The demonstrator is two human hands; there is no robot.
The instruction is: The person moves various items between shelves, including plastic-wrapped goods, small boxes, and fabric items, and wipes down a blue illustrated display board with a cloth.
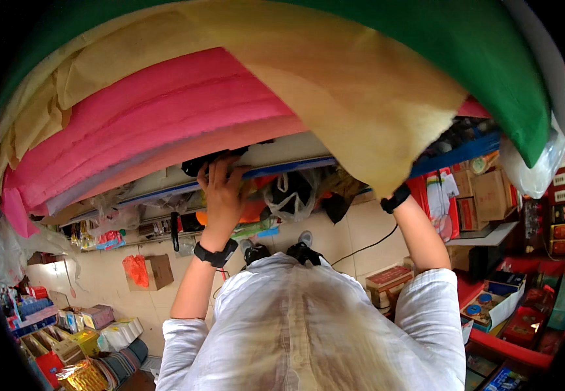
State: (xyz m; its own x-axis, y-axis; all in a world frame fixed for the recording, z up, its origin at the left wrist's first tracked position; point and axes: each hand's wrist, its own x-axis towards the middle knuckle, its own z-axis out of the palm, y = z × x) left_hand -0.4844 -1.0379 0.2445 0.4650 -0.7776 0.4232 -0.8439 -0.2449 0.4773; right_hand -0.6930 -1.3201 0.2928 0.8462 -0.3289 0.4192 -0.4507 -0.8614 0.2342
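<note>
No wording or number can be read with certainty anywhere. Pale labels [561,195] stand on the dark shelving at the far right, too small to make out. The reddish-brown carton [388,278] on the floor, right of the person, carries print too small to read, and so does the blue package [507,379] near the lower right edge. Any marks on the stacked cardboard box [492,189] behind the right wrist are too faint to tell.
</note>
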